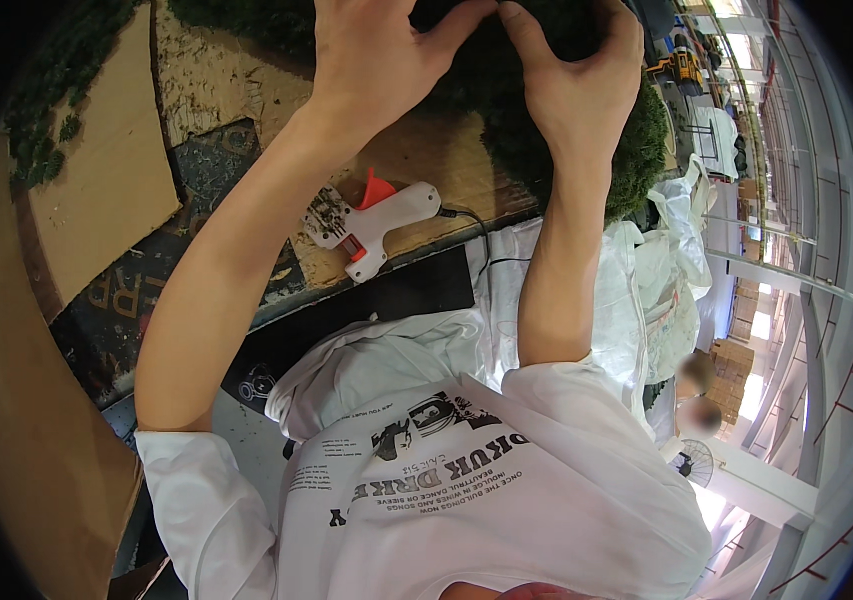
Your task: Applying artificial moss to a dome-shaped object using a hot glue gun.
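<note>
At the top edge of the head view, my left hand and my right hand come together over dark green artificial foliage. Their thumb tips nearly meet. Both hands look closed in a pinch, but most fingers are cut off by the frame, so what they grip cannot be made out. Below them, between my forearms, a white hot glue gun with red parts lies on the work surface, its cord running off to the right. The foliage spreads behind and beneath my right hand.
More green foliage lies on cardboard at the left. A yellow-black power drill stands at the far right. White plastic sacks sit beside my right arm. Farther off are a fan, stacked cartons and people.
</note>
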A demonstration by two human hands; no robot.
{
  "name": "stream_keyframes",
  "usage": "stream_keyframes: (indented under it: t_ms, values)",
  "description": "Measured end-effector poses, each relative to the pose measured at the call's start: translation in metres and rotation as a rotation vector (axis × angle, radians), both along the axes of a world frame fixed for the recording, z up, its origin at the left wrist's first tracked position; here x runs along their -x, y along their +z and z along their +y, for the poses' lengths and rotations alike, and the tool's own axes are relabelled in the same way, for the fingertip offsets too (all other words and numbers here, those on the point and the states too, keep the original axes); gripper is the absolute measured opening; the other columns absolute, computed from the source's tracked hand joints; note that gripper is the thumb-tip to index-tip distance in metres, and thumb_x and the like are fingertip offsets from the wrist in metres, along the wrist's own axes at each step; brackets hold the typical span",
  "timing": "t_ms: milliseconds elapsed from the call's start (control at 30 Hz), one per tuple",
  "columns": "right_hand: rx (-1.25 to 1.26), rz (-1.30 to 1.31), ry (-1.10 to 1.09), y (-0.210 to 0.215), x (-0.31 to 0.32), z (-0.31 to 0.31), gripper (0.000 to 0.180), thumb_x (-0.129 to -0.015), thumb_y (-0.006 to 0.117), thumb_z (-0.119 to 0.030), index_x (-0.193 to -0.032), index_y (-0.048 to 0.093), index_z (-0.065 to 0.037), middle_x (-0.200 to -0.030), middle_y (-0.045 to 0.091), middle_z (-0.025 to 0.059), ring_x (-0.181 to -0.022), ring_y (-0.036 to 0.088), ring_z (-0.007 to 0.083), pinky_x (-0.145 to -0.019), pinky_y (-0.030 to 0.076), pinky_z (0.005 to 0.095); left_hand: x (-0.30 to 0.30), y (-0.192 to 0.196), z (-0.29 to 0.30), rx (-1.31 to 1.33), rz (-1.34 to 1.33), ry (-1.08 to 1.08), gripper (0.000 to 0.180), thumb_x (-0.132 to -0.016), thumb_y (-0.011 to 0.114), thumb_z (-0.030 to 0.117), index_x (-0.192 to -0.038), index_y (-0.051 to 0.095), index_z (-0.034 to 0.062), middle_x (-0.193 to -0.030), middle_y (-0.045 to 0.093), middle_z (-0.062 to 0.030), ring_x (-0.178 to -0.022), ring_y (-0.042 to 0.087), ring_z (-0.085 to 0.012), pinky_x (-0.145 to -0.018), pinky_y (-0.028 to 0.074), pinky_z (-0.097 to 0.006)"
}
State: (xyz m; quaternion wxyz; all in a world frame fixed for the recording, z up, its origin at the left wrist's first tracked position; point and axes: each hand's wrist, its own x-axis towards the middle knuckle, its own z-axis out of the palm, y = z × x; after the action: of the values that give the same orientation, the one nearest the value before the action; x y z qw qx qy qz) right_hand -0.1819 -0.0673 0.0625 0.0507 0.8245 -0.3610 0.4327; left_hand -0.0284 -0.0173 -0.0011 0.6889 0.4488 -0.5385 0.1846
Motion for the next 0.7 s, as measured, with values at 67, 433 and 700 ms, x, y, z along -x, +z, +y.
stream_keyframes:
  t_ms: [67, 433, 700]
  values:
    - [0.003, 0.023, -0.014, 0.001, 0.000, 0.001, 0.061, -0.082, 0.086, -0.027, -0.125, 0.058, 0.005, -0.119, 0.060, 0.0239, -0.111, 0.062, 0.0404, -0.094, 0.051, 0.0452, -0.003, -0.002, 0.000, -0.063, -0.016, -0.002, 0.013, -0.087, 0.079, 0.004, -0.093, 0.068, 0.0086, -0.085, 0.068, -0.0083, -0.081, 0.052, -0.0306, -0.094, 0.035, -0.047]
    - [0.059, 0.134, -0.034, -0.001, -0.002, 0.002, 0.075, -0.080, 0.086, -0.029, -0.134, 0.050, 0.008, -0.128, 0.055, 0.0286, -0.120, 0.056, 0.0467, -0.101, 0.047, 0.0496, -0.002, -0.006, 0.000, -0.128, 0.013, -0.011, 0.013, -0.087, 0.077, 0.002, -0.095, 0.069, 0.0100, -0.090, 0.069, -0.0074, -0.096, 0.048, -0.0328, -0.092, 0.036, -0.045]
    - [0.135, 0.138, -0.078, -0.008, -0.006, -0.004, 0.077, -0.074, 0.085, -0.026, -0.133, 0.049, 0.009, -0.128, 0.055, 0.0303, -0.123, 0.054, 0.0472, -0.103, 0.046, 0.0515, -0.005, -0.016, -0.004, -0.106, 0.018, -0.010, 0.015, -0.087, 0.077, 0.002, -0.097, 0.070, 0.0116, -0.089, 0.071, -0.0045, -0.096, 0.047, -0.0325, -0.091, 0.035, -0.046]
